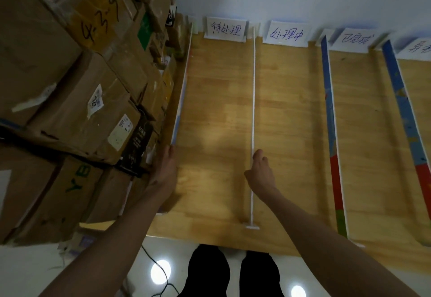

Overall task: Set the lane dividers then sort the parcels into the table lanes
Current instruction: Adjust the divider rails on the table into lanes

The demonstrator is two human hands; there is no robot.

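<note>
We have our left hand (164, 168) near the tabletop's (221, 110) left front, fingers straight and flat against the near end of the leftmost divider (183, 91), with the stacked cardboard parcels (77, 100) crowding just beyond it. Our right hand (260, 173) sits on the thin white divider (253, 100) running front to back; its fingers are curled at the strip, though we cannot tell whether they actually pinch it. Two blue dividers (328, 110) stand toward the right edge. Handwritten lane signs (225, 29) line the back edge against the wall.
</note>
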